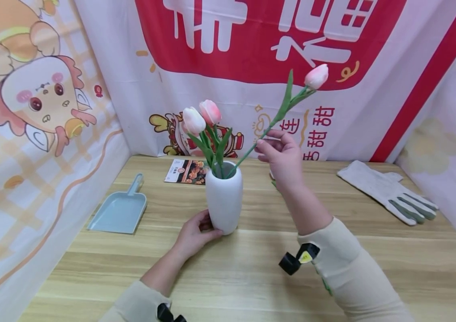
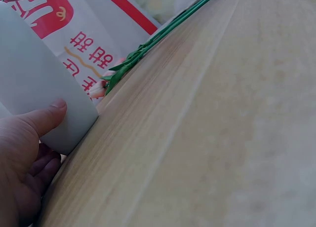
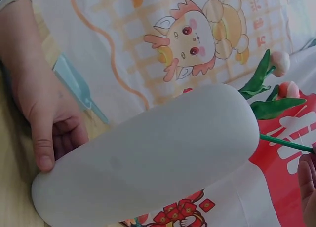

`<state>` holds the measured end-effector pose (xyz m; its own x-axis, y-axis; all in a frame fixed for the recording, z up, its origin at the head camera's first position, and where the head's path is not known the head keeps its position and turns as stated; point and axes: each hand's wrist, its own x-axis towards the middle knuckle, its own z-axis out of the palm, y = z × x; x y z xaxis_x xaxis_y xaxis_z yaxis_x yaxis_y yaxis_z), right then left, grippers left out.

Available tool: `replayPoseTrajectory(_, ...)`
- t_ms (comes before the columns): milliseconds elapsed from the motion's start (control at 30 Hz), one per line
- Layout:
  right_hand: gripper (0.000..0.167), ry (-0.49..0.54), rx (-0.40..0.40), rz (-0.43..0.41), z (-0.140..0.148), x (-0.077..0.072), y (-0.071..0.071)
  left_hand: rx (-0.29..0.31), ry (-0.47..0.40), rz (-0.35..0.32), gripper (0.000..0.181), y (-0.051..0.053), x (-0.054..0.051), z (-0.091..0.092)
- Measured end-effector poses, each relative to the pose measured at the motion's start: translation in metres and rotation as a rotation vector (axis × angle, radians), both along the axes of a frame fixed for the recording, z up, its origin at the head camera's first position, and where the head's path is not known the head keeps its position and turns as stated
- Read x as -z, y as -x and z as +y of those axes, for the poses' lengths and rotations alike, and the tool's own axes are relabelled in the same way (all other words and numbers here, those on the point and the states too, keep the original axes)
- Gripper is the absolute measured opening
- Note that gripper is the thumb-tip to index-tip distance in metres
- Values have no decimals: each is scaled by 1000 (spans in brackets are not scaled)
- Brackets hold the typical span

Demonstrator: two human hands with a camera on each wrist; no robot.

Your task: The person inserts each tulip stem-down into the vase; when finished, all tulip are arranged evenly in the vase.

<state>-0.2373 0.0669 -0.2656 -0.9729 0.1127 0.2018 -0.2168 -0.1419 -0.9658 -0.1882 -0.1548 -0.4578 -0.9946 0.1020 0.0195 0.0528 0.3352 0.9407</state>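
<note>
A white vase (image 1: 225, 203) stands upright on the wooden table. Low on its side, my left hand (image 1: 193, 235) grips it, thumb in front and fingers curled round the back. Two artificial tulips, one pale (image 1: 194, 120) and one pinker (image 1: 210, 112), stand in the vase and lean left. My right hand (image 1: 284, 158) pinches the green stem of a third tulip (image 1: 316, 77) between thumb and fingers. That stem slants down to the left, its lower end inside the vase mouth. In the right wrist view, the stem (image 3: 286, 143) runs from the rim to my fingertips.
More tulips with green stems (image 2: 170, 25) lie on the table, mostly behind my right arm in the head view. A pale blue dustpan (image 1: 121, 210) lies at left, work gloves (image 1: 386, 190) at right. Behind the vase lies a printed card (image 1: 187, 171). A printed cloth (image 1: 196, 85) hangs behind.
</note>
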Motion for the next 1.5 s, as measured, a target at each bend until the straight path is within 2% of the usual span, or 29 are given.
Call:
replayPoseTrajectory(267,29,-170,-50,22,-12,9,-2,-1,-1,-18,66,0,0,0)
replayPoseTrajectory(533,25,-375,-88,68,-23,19,-4,0,-2,-13,66,0,-1,0)
replayPoseTrajectory(867,28,-500,-127,40,-25,20,-7,-5,5,-16,65,0,-1,0)
replayPoseTrajectory(1167,33,-509,-138,-19,-25,18,-6,-13,-2,-3,63,-1,-2,1)
replayPoseTrajectory(1333,35,-436,-163,-44,-19,21,-5,-11,10,-19,64,-1,-2,1)
replayPoseTrajectory(1500,35,-368,-167,-95,0,29,-2,-9,8,-14,65,-1,-2,1)
